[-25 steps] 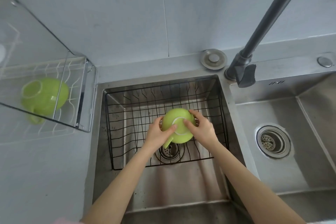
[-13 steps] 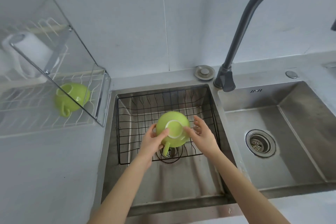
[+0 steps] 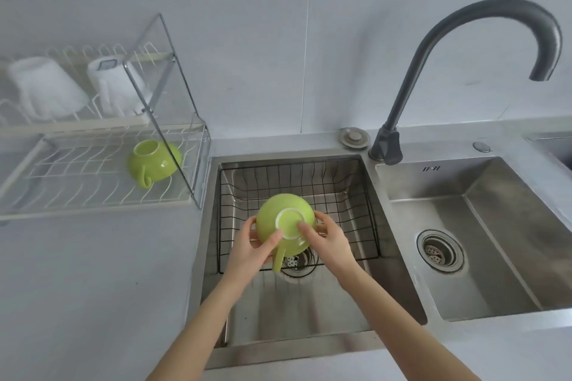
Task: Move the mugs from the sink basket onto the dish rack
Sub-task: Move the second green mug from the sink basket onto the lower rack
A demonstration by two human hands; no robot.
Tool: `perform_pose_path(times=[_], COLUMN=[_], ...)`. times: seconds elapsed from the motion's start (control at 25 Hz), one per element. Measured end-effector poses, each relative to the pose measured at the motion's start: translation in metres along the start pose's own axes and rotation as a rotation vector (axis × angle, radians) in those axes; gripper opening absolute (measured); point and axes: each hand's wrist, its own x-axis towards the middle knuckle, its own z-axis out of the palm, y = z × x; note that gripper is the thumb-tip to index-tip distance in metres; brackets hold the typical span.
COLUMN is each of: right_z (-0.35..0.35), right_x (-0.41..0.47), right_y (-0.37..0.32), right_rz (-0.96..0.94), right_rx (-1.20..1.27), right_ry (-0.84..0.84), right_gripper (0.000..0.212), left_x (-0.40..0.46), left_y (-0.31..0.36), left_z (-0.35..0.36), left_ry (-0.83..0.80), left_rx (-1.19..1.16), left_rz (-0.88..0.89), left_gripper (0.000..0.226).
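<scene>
A lime green mug (image 3: 284, 219) is held upside down above the black wire sink basket (image 3: 340, 182), its base facing me and its handle pointing down toward me. My left hand (image 3: 253, 249) grips its left side with the thumb on the base. My right hand (image 3: 328, 241) holds its right side, thumb also on the base. A second green mug (image 3: 154, 162) lies on the lower tier of the white wire dish rack (image 3: 77, 182) at the left.
Two white cups (image 3: 46, 86) sit upside down on the rack's upper tier. A clear panel (image 3: 173, 96) stands at the rack's right end. A dark curved faucet (image 3: 433, 56) rises between the two sink bowls; the right bowl (image 3: 479, 241) has a drain strainer.
The mug has been lifted a little higher above the basket, with both hands still on it. My view has tilted up, showing more of the rack and faucet.
</scene>
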Motion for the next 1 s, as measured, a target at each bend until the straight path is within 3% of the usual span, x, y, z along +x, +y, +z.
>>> perform_pose_path(times=[0.4,0.56,0.76,1.0], right_z=[0.105,0.157,0.218,0.285], right_x=[-0.022,-0.024,-0.029,-0.024], right_y=[-0.033,-0.054,-0.084,-0.112], right_rz=[-0.011,-0.03,-0.126,-0.209], right_rx=[0.003,0.03,-0.087,-0.235], right_ry=[-0.004,-0.008,-0.015,-0.081], right_gripper=[0.046,0.045,0.047,0.063], left_x=[-0.015,-0.01,-0.007,0.001], left_y=[-0.007,-0.009,-0.012,-0.013], left_z=[-0.137,-0.186,-0.251,-0.32], left_ry=[-0.155,-0.089,-0.023,0.028], left_rx=[0.324,0.441,0.424,0.401], left_rz=[0.129,0.196,0.216,0.2], left_gripper=[0.075,0.086,0.085,0.081])
